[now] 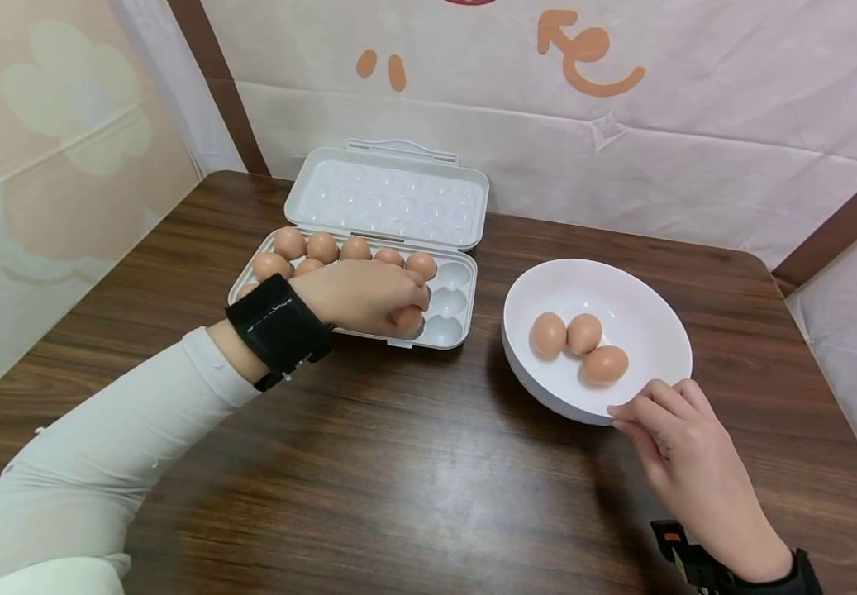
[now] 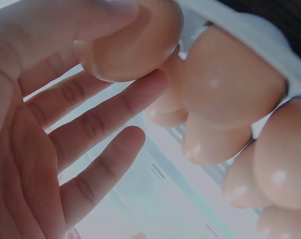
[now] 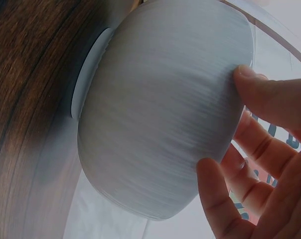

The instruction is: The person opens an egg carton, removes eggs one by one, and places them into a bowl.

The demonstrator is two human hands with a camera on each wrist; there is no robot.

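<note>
While three eggs (image 1: 583, 343) in bowl (image 1: 659, 306), left hand (image 1: 368, 295) gripping tray egg (image 1: 408, 318), right hand (image 1: 684, 450) relaxed at rim.

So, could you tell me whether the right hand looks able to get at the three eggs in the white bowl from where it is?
Probably yes. The right hand touches the near rim of the white bowl, and the three eggs lie uncovered just inside, with nothing between them and the fingers.

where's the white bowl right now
In the head view the white bowl sits on the table's right side, beside the egg tray, with the right hand touching its near rim.
</note>
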